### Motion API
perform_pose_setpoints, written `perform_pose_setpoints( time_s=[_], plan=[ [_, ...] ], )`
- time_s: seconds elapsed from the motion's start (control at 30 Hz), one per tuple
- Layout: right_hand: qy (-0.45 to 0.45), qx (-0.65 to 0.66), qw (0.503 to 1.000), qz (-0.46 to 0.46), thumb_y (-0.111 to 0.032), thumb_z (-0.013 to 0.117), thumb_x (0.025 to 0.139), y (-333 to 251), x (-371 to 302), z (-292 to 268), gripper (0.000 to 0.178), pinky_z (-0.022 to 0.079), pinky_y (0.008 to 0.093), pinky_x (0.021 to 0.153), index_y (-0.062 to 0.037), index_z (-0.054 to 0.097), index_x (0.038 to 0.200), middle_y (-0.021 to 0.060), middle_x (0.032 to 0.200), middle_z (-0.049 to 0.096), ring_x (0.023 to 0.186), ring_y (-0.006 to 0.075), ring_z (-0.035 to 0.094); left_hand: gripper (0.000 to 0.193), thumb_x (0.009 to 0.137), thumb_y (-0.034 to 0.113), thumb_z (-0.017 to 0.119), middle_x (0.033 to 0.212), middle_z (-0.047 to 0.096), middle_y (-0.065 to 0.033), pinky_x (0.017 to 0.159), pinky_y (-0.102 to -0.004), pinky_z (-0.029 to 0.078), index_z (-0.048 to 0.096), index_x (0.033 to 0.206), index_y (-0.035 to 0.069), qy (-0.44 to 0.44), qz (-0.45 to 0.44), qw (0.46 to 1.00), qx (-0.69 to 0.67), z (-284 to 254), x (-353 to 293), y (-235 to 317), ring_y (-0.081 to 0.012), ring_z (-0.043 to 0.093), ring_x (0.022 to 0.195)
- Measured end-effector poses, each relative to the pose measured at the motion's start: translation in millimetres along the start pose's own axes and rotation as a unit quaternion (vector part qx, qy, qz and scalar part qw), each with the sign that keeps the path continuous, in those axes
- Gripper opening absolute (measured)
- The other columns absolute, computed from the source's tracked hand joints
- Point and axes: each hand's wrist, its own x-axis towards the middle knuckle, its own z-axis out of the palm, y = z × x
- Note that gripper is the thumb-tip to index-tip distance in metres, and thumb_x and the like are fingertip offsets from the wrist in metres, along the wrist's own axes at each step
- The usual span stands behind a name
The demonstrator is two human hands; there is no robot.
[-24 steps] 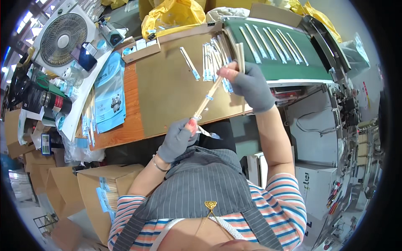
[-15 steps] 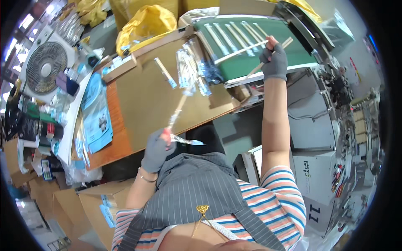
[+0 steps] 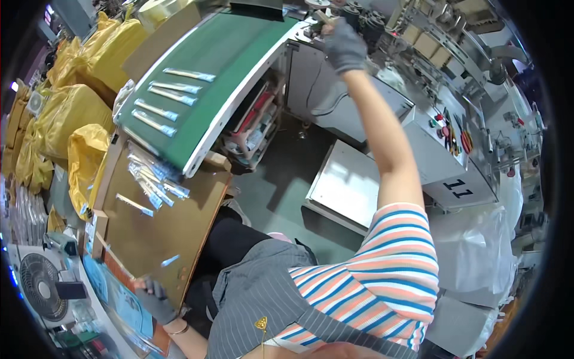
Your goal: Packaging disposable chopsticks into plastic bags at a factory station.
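Note:
My left hand [image 3: 156, 301], in a grey fingerless glove, is at the near left edge of the table. Its fingers are closed on one end of a thin pale wooden stick [image 3: 115, 256] that slants up and away. My right hand [image 3: 345, 48], gloved the same way, is stretched far out beside the conveyor's far end. Pale wooden sticks [image 3: 324, 17] poke out of its closed fingers, blurred at the tips. Several wrapped chopsticks [image 3: 156, 110] with blue ends lie spaced out on the green belt [image 3: 206, 60]. A heap of similar packets [image 3: 149, 178] rests on the brown tabletop [image 3: 128, 230].
One single packet [image 3: 135, 204] and a blue scrap [image 3: 170, 261] lie nearer on the table. Yellow bags [image 3: 86, 155] stand at left, above a fan [image 3: 43, 287]. White cabinets [image 3: 445, 155] and a low white box [image 3: 344, 186] are at right.
My view has swung to the right. The right hand has moved from over the belt to past its far end, sticks still held. The left hand has left the crumpled wrapper it held.

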Motion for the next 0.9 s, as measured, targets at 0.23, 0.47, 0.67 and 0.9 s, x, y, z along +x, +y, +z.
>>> perform_pose_setpoints(
  time_s=[0.23, 0.47, 0.67, 0.9],
  plan=[
    [-0.371, -0.285, 0.86, 0.204, -0.009, 0.039, 0.091, 337.1, -68.7, 25.5, 0.041, 0.038, 0.0313, 0.103, -0.0074, 0.054, 0.129, 0.0078, 0.145, 0.04, 0.13, 0.0217, 0.043, 0.029, 0.101, 0.034, 0.037, 0.055, 0.037, 0.0041, 0.03, -0.0242, 0.023, 0.042, 0.077, 0.018, 0.146, 0.089, 0.983, 0.07, -22.3, 7.7, 13.3, -0.0081, 0.027, 0.035],
    [-0.313, 0.218, 0.924, 0.008, -0.006, 0.061, 0.077, 399.3, -99.4, 74.9, 0.044, 0.045, 0.037, 0.093, -0.0021, 0.058, 0.12, 0.0141, 0.116, 0.061, 0.105, 0.0283, 0.057, 0.025, 0.099, 0.03, 0.04, 0.058, 0.038, 0.0048, 0.036, -0.0231, 0.028, 0.043, 0.077, 0.019, 0.151, 0.003, 0.988, 0.012, -6.1, 0.2, -10.0, -0.0084, 0.034, 0.041],
    [-0.173, -0.12, 0.949, 0.234, -0.04, 0.064, 0.085, 403.7, -141.2, 31.1, 0.064, 0.039, 0.0393, 0.101, 0.0021, 0.048, 0.13, 0.0271, 0.133, 0.047, 0.121, 0.0382, 0.048, 0.032, 0.099, 0.038, 0.039, 0.054, 0.03, 0.0057, 0.037, -0.0255, 0.021, 0.038, 0.073, 0.019, 0.095, 0.0, 0.994, 0.062, 103.6, 72.6, -11.0, -0.0086, 0.027, 0.04],
    [-0.235, 0.096, 0.947, 0.195, -0.026, 0.057, 0.09, 116.8, -230.3, -61.0, 0.06, 0.035, 0.0394, 0.104, -0.0047, 0.036, 0.142, 0.0229, 0.138, 0.043, 0.128, 0.0335, 0.041, 0.04, 0.098, 0.046, 0.035, 0.053, 0.04, 0.0048, 0.04, -0.0272, 0.032, 0.044, 0.072, 0.018, -0.042, 0.037, 0.992, 0.114, 101.1, 295.0, 159.7, -0.0121, 0.039, 0.042]
  ],
)
